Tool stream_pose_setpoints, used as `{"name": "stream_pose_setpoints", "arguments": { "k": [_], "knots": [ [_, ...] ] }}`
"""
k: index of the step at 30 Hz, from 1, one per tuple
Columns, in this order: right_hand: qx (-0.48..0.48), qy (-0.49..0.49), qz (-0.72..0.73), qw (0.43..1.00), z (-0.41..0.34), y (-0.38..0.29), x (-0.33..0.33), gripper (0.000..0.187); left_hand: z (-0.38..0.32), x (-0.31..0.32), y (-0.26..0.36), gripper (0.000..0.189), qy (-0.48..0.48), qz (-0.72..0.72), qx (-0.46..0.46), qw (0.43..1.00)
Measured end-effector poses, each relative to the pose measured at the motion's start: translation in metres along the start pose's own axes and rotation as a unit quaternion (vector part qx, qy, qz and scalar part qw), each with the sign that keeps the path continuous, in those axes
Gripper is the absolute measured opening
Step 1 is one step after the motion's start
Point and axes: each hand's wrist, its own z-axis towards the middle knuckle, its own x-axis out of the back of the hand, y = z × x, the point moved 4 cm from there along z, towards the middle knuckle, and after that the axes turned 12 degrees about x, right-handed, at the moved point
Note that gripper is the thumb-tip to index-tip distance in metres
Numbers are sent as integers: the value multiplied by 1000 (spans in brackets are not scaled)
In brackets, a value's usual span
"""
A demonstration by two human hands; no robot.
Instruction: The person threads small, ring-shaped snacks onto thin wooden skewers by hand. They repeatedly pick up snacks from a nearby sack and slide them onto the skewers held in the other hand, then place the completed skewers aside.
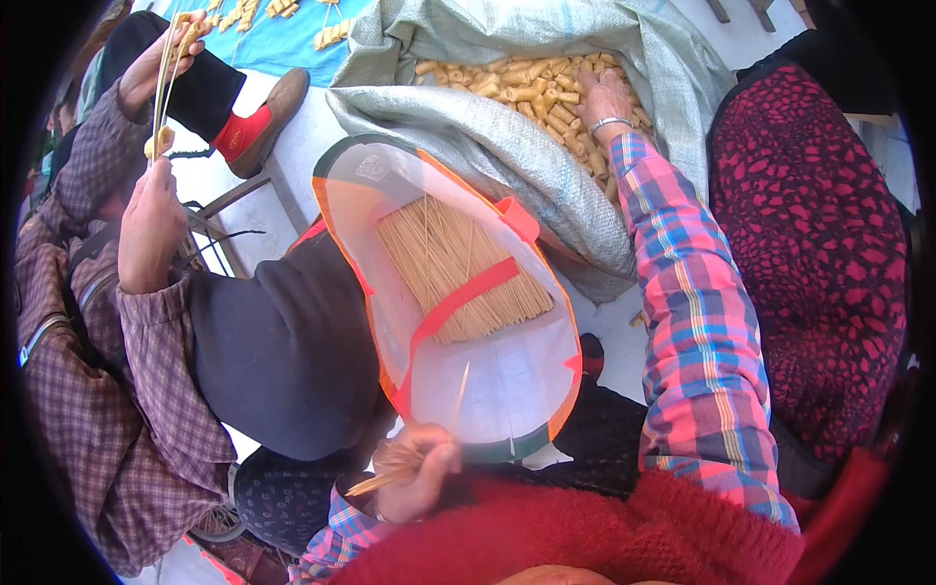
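Observation:
My left hand (420,475), low in the view, is closed around a small bundle of thin bamboo skewers (387,472). One skewer (461,391) sticks up past the fingers. My right hand (607,102) reaches into a woven plastic sack (468,135), fingers among short tan tube-shaped pieces (526,91). The fingertips are partly hidden, so a grip on a piece cannot be made out. Between my arms an orange-edged bag (482,409) with a whitish lining lies open. Many skewers (468,270) lie inside it, with a red strap (464,296) across them.
On the left, another person's hands (153,227) hold long sticks (167,88) bearing tan pieces. A blue sheet (281,55) at the top holds several skewered groups (333,33). A patterned red-and-black garment (812,270) is close on my right. A chair frame (248,197) stands left of the bag.

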Motion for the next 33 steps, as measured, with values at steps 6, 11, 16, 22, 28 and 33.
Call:
{"name": "stream_pose_setpoints", "arguments": {
  "k": [6, 11, 16, 22, 28, 33],
  "knots": [
    [-115, 48, 337, 933, -7, 36, -9, 27, -3, 2, 0, 9, -13, -14, -9, 1000],
    [-139, 129, 769, 610, -28, 38, 11, 25, -5, -2, -5, 13, 25, -44, -34, 998],
    [-13, 134, 948, 290, -41, 29, 47, 39, -7, -3, -7, 15, 40, -56, -44, 997],
    [4, 74, 981, 178, -21, 17, 53, 61, -6, -5, -7, 16, 39, -51, -45, 997],
    [4, 104, 975, 194, -11, 16, 49, 55, -7, -3, -5, 4, 12, -60, -24, 998],
    [4, 116, 972, 205, -12, 16, 51, 31, -1, -5, 0, 18, 35, -50, -45, 997]
  ]
}}
